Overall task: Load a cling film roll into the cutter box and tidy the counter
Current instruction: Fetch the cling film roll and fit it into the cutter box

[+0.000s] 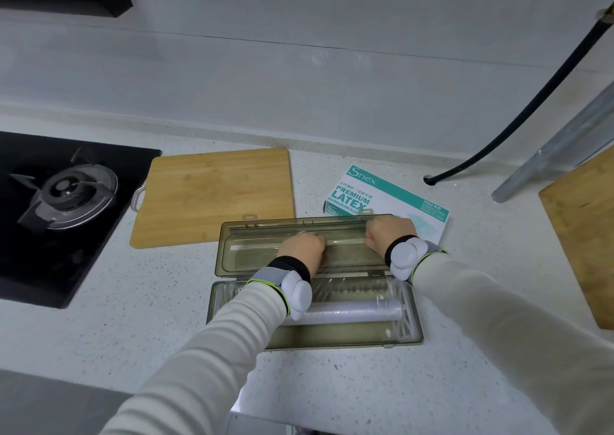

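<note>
— What's over on the left?

— A black gas hob point(66, 202); just beside it on the speckled counter point(133, 335) a bamboo chopping board point(216, 195) lies flat, its metal handle toward the hob.

— And the cutter box?

— The cutter box point(332, 338) sits in the middle, near the front edge, wide open; its smoky lid point(252, 258) is folded back flat, touching the board's near edge; the cling film roll point(352, 311) lies lengthwise in the base.

— The hands?

— A film sheet point(345, 268) is drawn from the roll up over the lid; the left hand point(300, 252) has its fingers curled down on that sheet about mid-lid; the right hand point(388, 232) is bunched like a fist at the lid's far edge, pinching the same sheet (both wrists wear grey bands with white pods); the hands are apart, the film taut between them.

— Anything to the right?

— A teal-and-white latex glove box point(392, 195) just behind the lid's right end; further on a black hose point(531, 102) drops into a hole in the counter; then a metal rail point(558, 149), and a second wooden board point(581, 235) at the edge of view.
</note>
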The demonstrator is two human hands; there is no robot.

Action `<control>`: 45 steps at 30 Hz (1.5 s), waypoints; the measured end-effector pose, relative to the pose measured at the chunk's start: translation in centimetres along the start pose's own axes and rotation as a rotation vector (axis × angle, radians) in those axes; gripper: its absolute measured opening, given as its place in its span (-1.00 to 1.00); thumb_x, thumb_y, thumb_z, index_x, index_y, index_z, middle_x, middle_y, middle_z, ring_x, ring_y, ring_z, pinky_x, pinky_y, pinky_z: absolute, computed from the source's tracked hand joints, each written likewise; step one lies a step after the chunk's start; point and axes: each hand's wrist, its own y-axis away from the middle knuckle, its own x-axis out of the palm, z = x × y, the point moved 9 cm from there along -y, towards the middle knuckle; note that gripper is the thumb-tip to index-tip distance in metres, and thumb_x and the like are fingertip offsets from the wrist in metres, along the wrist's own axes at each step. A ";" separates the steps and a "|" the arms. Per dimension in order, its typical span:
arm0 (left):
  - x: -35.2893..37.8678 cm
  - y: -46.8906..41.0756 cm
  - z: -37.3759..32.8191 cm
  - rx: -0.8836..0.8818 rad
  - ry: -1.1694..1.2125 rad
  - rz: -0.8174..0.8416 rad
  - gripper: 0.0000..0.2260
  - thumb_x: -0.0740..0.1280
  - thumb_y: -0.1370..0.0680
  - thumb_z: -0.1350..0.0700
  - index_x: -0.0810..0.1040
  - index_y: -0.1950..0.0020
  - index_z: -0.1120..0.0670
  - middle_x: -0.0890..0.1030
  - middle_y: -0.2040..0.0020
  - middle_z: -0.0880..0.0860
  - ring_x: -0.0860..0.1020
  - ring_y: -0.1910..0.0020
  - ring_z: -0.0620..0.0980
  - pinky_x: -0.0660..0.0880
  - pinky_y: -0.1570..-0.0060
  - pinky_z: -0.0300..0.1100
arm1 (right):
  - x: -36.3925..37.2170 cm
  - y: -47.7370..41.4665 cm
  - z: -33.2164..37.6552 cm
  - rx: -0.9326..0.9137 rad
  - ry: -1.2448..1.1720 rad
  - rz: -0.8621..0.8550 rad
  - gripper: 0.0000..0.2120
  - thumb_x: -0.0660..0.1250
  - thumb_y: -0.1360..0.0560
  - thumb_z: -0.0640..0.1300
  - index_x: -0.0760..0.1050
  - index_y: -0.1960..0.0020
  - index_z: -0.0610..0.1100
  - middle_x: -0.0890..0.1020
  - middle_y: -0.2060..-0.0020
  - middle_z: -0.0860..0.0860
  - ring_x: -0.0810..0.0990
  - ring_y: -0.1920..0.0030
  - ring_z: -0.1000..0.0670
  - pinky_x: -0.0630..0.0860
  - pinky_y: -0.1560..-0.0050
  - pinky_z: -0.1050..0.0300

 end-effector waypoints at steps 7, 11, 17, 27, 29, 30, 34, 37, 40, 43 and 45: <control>0.2 0.0 0.0 -0.001 -0.025 0.002 -0.67 0.12 -0.58 0.29 0.44 -0.31 0.13 0.55 -0.18 0.15 0.53 -0.13 0.16 0.54 -0.01 0.03 | 0.2 -0.4 -0.3 0.000 0.006 -0.013 -0.76 0.14 -0.57 -0.23 0.51 -0.15 -0.22 0.59 -0.12 -0.13 0.57 -0.11 -0.15 0.47 -0.03 0.05; 0.3 0.0 0.0 0.005 -0.021 -0.003 -0.69 0.12 -0.58 0.28 0.44 -0.31 0.14 0.55 -0.18 0.15 0.53 -0.14 0.16 0.54 -0.02 0.01 | 0.5 -0.2 -1.3 -0.009 0.005 -0.036 -0.67 0.09 -0.57 -0.28 0.32 -0.33 -0.21 0.47 -0.21 -0.16 0.50 -0.21 -0.13 0.47 -0.05 0.01; 0.4 0.1 0.0 0.003 -0.020 -0.011 -0.68 0.12 -0.58 0.28 0.43 -0.31 0.13 0.53 -0.20 0.14 0.52 -0.16 0.16 0.53 -0.01 0.01 | 0.5 0.0 -2.5 0.013 -0.008 -0.024 -0.77 0.15 -0.56 -0.27 0.41 -0.20 -0.21 0.44 -0.18 -0.15 0.47 -0.19 -0.15 0.48 0.00 0.01; 0.4 0.0 0.1 0.003 -0.056 -0.021 -0.70 0.14 -0.55 0.30 0.44 -0.26 0.13 0.56 -0.13 0.14 0.54 -0.11 0.17 0.51 0.07 -0.01 | -0.4 1.3 -0.6 -0.096 -0.205 -0.063 -0.73 0.08 -0.61 -0.10 0.48 -0.21 -0.03 0.50 -0.20 -0.03 0.48 -0.21 -0.10 0.45 -0.08 0.03; 0.4 0.0 0.1 0.000 -0.056 -0.015 -0.69 0.15 -0.55 0.30 0.44 -0.27 0.13 0.56 -0.12 0.15 0.54 -0.10 0.18 0.51 0.07 -0.01 | 0.3 1.3 0.5 -0.102 -0.201 0.038 -0.70 0.08 -0.60 -0.13 0.46 -0.26 0.01 0.50 -0.25 -0.01 0.46 -0.26 -0.10 0.42 -0.16 0.03; 0.4 0.0 0.1 0.000 -0.054 -0.014 -0.68 0.15 -0.55 0.30 0.44 -0.27 0.13 0.56 -0.12 0.15 0.54 -0.10 0.18 0.51 0.06 -0.01 | 0.6 1.2 0.7 -0.092 -0.185 0.084 -0.68 0.07 -0.60 -0.15 0.46 -0.27 0.02 0.50 -0.27 -0.01 0.46 -0.27 -0.10 0.41 -0.18 0.03; 0.3 0.2 0.1 0.007 -0.055 -0.011 -0.68 0.15 -0.55 0.30 0.43 -0.29 0.14 0.55 -0.15 0.15 0.53 -0.12 0.17 0.51 0.04 -0.01 | 1.5 1.4 0.1 -0.022 -0.129 0.171 -0.64 0.08 -0.57 -0.17 0.46 -0.29 0.04 0.51 -0.30 -0.03 0.49 -0.26 -0.12 0.41 -0.22 0.02; 0.3 0.2 0.1 0.006 -0.053 -0.007 -0.66 0.15 -0.55 0.31 0.43 -0.30 0.13 0.55 -0.16 0.15 0.53 -0.13 0.17 0.51 0.02 -0.01 | 1.7 1.5 -1.0 0.026 -0.094 0.184 -0.64 0.11 -0.55 -0.19 0.50 -0.27 -0.01 0.53 -0.27 -0.07 0.52 -0.23 -0.14 0.43 -0.22 0.01; 0.1 0.3 0.0 0.000 -0.048 -0.006 -0.67 0.15 -0.55 0.31 0.43 -0.29 0.13 0.56 -0.13 0.15 0.55 -0.08 0.18 0.50 0.09 -0.04 | 1.9 1.4 -1.2 0.038 -0.047 0.194 -0.65 0.11 -0.56 -0.18 0.48 -0.29 -0.03 0.53 -0.26 -0.09 0.52 -0.23 -0.14 0.44 -0.22 0.00; -0.1 0.6 0.1 -0.007 0.013 -0.018 -0.64 0.15 -0.54 0.32 0.43 -0.31 0.11 0.51 -0.19 0.11 0.58 -0.02 0.18 0.52 0.12 -0.03 | 1.8 1.3 -1.0 0.039 0.018 0.185 -0.66 0.11 -0.57 -0.18 0.49 -0.28 -0.06 0.55 -0.24 -0.10 0.54 -0.20 -0.14 0.44 -0.17 0.03; -0.3 0.9 0.3 -0.020 0.067 -0.034 -0.65 0.15 -0.54 0.32 0.42 -0.31 0.11 0.44 -0.24 0.09 0.60 0.02 0.19 0.53 0.14 -0.02 | 1.7 1.2 -0.8 0.038 0.043 0.181 -0.67 0.11 -0.57 -0.18 0.51 -0.27 -0.08 0.56 -0.22 -0.10 0.55 -0.19 -0.14 0.45 -0.15 0.03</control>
